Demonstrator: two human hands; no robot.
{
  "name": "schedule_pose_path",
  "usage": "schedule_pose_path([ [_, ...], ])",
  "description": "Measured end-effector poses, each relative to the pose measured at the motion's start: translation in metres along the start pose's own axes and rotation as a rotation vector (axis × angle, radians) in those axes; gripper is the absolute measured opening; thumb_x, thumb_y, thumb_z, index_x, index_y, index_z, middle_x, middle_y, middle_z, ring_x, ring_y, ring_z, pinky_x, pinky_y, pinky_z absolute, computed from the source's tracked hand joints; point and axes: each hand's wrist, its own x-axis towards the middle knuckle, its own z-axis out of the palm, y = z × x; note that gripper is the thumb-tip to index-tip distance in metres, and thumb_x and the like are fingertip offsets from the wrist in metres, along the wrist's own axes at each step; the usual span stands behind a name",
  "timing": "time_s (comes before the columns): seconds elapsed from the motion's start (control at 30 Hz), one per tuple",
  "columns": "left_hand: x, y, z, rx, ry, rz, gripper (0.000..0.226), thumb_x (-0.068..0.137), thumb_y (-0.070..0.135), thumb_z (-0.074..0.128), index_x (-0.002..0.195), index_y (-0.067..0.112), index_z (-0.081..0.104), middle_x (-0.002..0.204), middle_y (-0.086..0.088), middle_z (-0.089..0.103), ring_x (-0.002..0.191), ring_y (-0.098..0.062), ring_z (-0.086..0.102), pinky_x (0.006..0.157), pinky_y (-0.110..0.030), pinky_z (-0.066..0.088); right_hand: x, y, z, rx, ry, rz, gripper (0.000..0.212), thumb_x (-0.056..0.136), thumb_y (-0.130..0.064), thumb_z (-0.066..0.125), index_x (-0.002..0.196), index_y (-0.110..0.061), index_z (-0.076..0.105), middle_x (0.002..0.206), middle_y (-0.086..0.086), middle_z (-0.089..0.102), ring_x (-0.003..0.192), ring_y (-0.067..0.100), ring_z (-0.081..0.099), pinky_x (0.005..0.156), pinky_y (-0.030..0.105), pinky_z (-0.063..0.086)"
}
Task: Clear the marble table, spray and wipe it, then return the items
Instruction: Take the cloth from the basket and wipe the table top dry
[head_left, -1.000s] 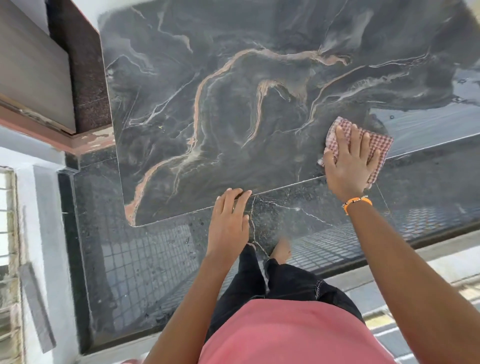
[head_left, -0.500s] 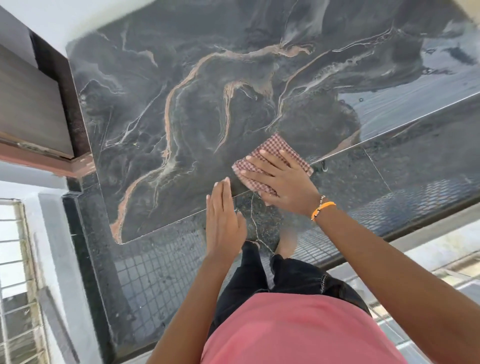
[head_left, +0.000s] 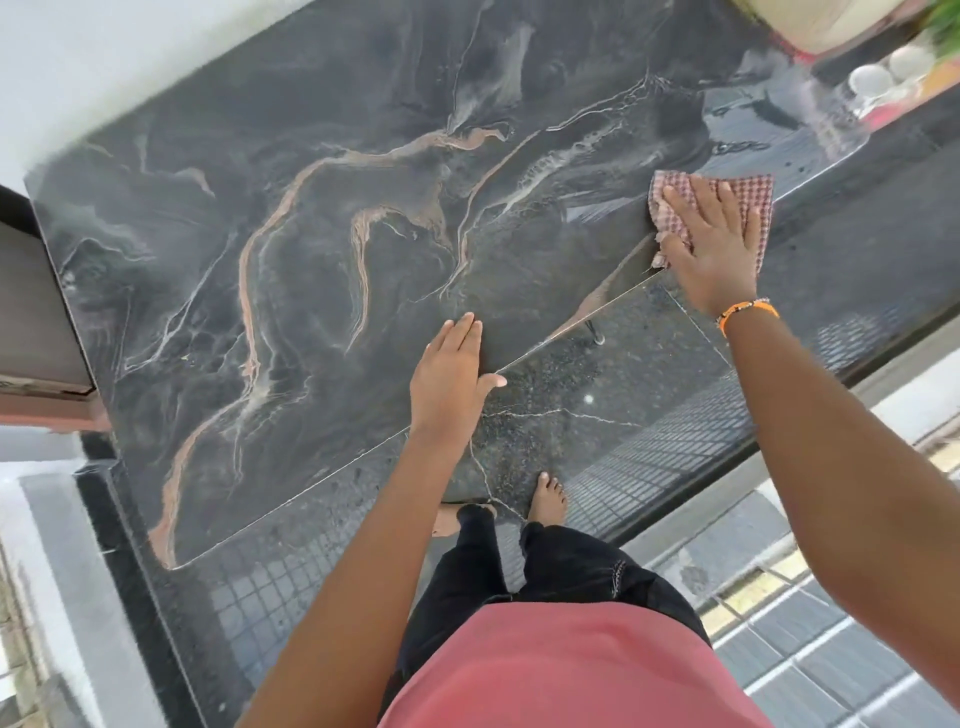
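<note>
We see one marble table and one checked cloth at its near right edge. Our right hand presses flat, fingers spread, on the cloth; our left hand rests flat and empty on the near edge.

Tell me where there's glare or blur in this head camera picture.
Head view: bright glare washes the glossy dark marble table at its far right end, beyond the red checked cloth under the right hand; white cups in the top right corner are soft; wide-angle bending at the edges.

The marble table lies bare across its middle and left; white cups crowd only its far right corner.
</note>
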Motion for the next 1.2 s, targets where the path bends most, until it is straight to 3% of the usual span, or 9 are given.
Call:
schedule_pose_path([
  [0.13,0.001,0.002,0.000,-0.063,0.017,-0.058,0.071,0.082,0.032,0.067,0.143,0.017,0.035,0.151,0.007,0.032,0.142,-0.014,0.023,0.111,-0.029,0.025,-0.023,-0.033,0.019,0.107,0.108,0.152,0.056,0.092,-0.031,0.044,0.146,-0.027,0.031,0.160,0.003,0.013,0.147,0.031,0.002,0.118,0.051,-0.001],
  [0.3,0.005,0.002,0.003,-0.094,0.037,-0.101,0.072,0.077,0.029,0.073,0.141,0.019,0.041,0.148,0.009,0.038,0.140,-0.012,0.027,0.109,-0.027,0.028,-0.067,-0.103,0.056,-0.023,-0.059,-0.191,0.056,0.095,-0.041,0.040,0.148,-0.028,0.026,0.160,0.002,0.014,0.147,0.031,0.005,0.117,0.046,-0.002],
  [0.43,0.003,0.001,0.005,-0.134,0.090,-0.131,0.069,0.076,0.030,0.075,0.137,0.018,0.045,0.142,0.002,0.046,0.132,-0.016,0.039,0.105,-0.034,0.037,-0.078,-0.132,0.073,-0.157,-0.184,-0.544,0.054,0.096,-0.045,0.035,0.147,-0.029,0.028,0.158,-0.001,0.021,0.146,0.027,0.015,0.117,0.048,0.006],
  [0.57,0.006,0.018,0.012,-0.072,0.089,-0.118,0.090,0.075,0.047,0.070,0.144,0.010,0.027,0.153,-0.004,0.025,0.142,-0.021,0.021,0.117,-0.041,0.014,-0.040,-0.118,0.062,-0.212,-0.203,-0.634,0.050,0.096,-0.046,0.035,0.145,-0.035,0.029,0.157,-0.007,0.022,0.146,0.021,0.015,0.116,0.052,0.005],
  [0.63,0.016,0.032,0.011,-0.015,0.074,-0.059,0.097,0.075,0.054,0.065,0.147,0.007,0.018,0.156,-0.006,0.015,0.145,-0.021,0.009,0.117,-0.040,0.004,-0.012,-0.109,0.052,-0.223,-0.198,-0.574,0.050,0.097,-0.046,0.033,0.145,-0.037,0.028,0.158,-0.009,0.019,0.147,0.020,0.012,0.116,0.052,0.004],
  [0.77,0.054,0.059,0.006,0.067,0.018,0.062,0.101,0.077,0.054,0.063,0.149,0.010,0.008,0.159,-0.004,0.005,0.146,-0.021,-0.003,0.117,-0.038,-0.001,0.048,-0.065,0.019,-0.177,-0.157,-0.358,0.050,0.097,-0.044,0.033,0.146,-0.040,0.024,0.159,-0.011,0.014,0.148,0.019,0.007,0.117,0.051,-0.001],
  [0.93,0.088,0.080,0.002,-0.016,-0.131,0.056,0.097,0.073,0.042,0.074,0.148,0.014,0.019,0.157,-0.002,0.014,0.145,-0.020,0.008,0.117,-0.041,0.011,0.100,0.027,-0.027,-0.144,-0.079,-0.048,0.051,0.096,-0.043,0.034,0.146,-0.041,0.022,0.160,-0.010,0.011,0.148,0.018,0.004,0.118,0.051,-0.002],
  [1.03,0.091,0.081,0.003,-0.037,-0.136,0.011,0.096,0.071,0.040,0.077,0.147,0.016,0.023,0.156,-0.001,0.015,0.143,-0.019,0.015,0.117,-0.041,0.021,0.091,0.055,-0.043,-0.094,-0.021,0.067,0.051,0.095,-0.039,0.039,0.145,-0.039,0.026,0.159,-0.008,0.015,0.148,0.020,0.007,0.118,0.053,0.000],
  [1.2,0.090,0.083,0.006,-0.015,-0.151,-0.003,0.095,0.073,0.042,0.074,0.148,0.018,0.020,0.157,0.000,0.011,0.144,-0.018,0.012,0.118,-0.039,0.016,0.030,0.020,-0.023,0.018,0.012,0.078,0.054,0.092,-0.039,0.038,0.145,-0.035,0.030,0.159,-0.006,0.016,0.147,0.024,0.007,0.115,0.055,-0.004],
])
